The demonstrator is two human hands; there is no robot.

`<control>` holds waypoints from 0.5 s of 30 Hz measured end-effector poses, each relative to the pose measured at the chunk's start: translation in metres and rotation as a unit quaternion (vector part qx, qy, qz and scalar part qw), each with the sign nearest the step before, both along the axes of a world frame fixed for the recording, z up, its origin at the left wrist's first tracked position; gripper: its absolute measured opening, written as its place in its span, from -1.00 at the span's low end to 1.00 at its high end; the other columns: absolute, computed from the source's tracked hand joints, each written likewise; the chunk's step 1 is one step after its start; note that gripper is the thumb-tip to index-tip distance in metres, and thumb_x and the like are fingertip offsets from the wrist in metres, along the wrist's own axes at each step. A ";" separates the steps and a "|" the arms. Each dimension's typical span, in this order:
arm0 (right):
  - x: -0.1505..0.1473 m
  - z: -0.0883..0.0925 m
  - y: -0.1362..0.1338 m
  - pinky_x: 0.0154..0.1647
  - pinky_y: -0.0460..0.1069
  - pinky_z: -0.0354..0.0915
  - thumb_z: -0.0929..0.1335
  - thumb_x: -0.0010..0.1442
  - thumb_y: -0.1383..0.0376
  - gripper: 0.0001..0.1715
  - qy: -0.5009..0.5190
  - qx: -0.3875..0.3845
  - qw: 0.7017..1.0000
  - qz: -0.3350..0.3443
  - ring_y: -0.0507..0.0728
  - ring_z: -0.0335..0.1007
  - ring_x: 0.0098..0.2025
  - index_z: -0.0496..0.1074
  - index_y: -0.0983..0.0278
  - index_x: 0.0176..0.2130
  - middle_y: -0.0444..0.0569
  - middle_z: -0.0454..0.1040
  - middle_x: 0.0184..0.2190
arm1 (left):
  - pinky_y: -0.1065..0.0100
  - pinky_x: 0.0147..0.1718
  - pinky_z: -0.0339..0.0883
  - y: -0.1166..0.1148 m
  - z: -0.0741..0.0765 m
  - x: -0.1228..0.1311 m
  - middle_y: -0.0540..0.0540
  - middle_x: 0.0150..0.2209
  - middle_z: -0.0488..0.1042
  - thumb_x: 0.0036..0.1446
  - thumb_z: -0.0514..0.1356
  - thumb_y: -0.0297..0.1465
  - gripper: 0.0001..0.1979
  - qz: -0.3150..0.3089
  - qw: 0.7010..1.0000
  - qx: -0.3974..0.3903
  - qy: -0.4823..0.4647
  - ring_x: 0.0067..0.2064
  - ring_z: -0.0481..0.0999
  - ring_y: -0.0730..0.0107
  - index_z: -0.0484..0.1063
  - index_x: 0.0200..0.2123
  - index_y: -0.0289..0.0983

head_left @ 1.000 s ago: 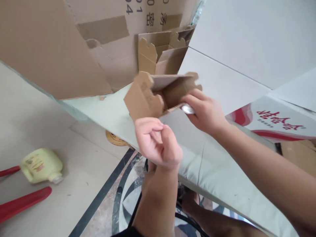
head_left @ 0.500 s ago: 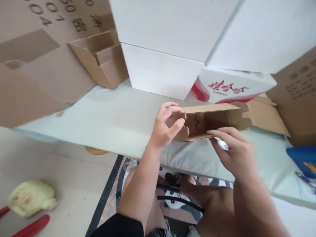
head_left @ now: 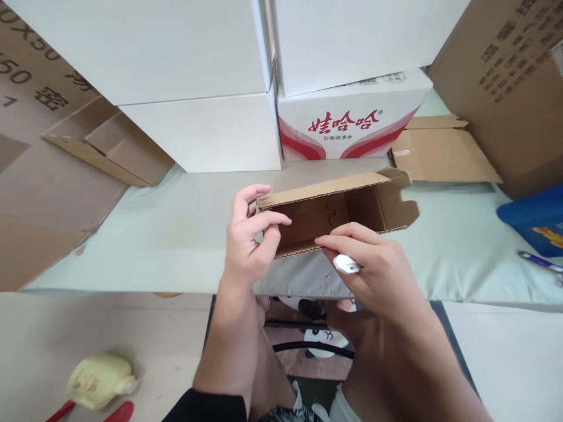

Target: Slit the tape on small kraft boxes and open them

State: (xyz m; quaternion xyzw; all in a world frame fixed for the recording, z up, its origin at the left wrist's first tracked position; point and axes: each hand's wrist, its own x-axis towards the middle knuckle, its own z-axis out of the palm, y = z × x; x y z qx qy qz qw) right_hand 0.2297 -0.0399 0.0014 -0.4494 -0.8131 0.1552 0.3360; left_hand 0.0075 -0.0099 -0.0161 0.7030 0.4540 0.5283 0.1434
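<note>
L hand (head_left: 244, 249) & R hand (head_left: 373, 269) grip brown corrugated box (head_left: 325, 214), open, notched flap out.

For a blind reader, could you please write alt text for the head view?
Two hands hold an open brown cardboard box at the edge of a pale table: left hand on its left end, right hand on its near wall, a small white object under its fingers. White cartons stand behind.

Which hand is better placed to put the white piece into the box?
Right, probably: the right hand holds the white piece at the front edge of the box; the left hand grips its left end.
</note>
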 end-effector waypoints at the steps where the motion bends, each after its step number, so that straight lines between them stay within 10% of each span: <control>1: 0.000 0.000 0.000 -0.29 -0.04 0.45 0.33 0.26 0.47 -0.67 0.007 -0.008 1.000 0.006 0.09 0.60 -0.25 0.59 0.18 -0.09 -0.07 0.64 -0.17 | 0.04 0.21 0.40 -0.001 0.001 0.002 -0.14 0.12 0.38 0.23 0.11 -0.51 -0.72 0.003 1.000 -0.017 0.014 0.18 0.45 0.15 0.63 -0.27 -0.15; 7: 0.013 0.010 0.000 -0.34 -0.05 0.45 0.34 0.33 0.34 -0.80 0.107 -0.058 0.992 0.044 0.06 0.56 -0.33 0.55 0.19 -0.09 -0.07 0.63 -0.26 | 0.09 0.04 0.50 0.002 0.006 -0.002 -0.16 0.02 0.45 0.15 0.16 -0.50 -0.63 0.041 0.996 -0.072 0.036 0.08 0.48 0.13 0.64 -0.05 -0.12; 13: 0.049 -0.013 0.026 -0.11 0.14 0.45 0.35 0.32 0.23 -0.82 0.243 0.064 0.913 -0.321 0.19 0.55 -0.19 0.56 0.16 -0.28 -0.02 0.57 -0.30 | 0.06 0.08 0.44 0.011 0.002 -0.013 -0.10 0.05 0.49 -0.01 0.10 -0.59 -0.47 0.042 0.994 -0.095 -0.012 0.17 0.44 0.08 0.63 -0.04 -0.06; 15: 0.060 -0.033 0.040 -0.03 0.20 0.43 0.36 0.28 0.21 -0.83 0.249 0.076 0.905 -0.335 0.25 0.53 -0.08 0.57 0.17 -0.28 0.03 0.57 -0.19 | 0.08 0.07 0.44 0.012 0.000 -0.014 -0.09 0.05 0.45 -0.02 0.09 -0.60 -0.45 0.046 0.995 -0.088 -0.016 0.16 0.43 0.09 0.63 -0.04 -0.04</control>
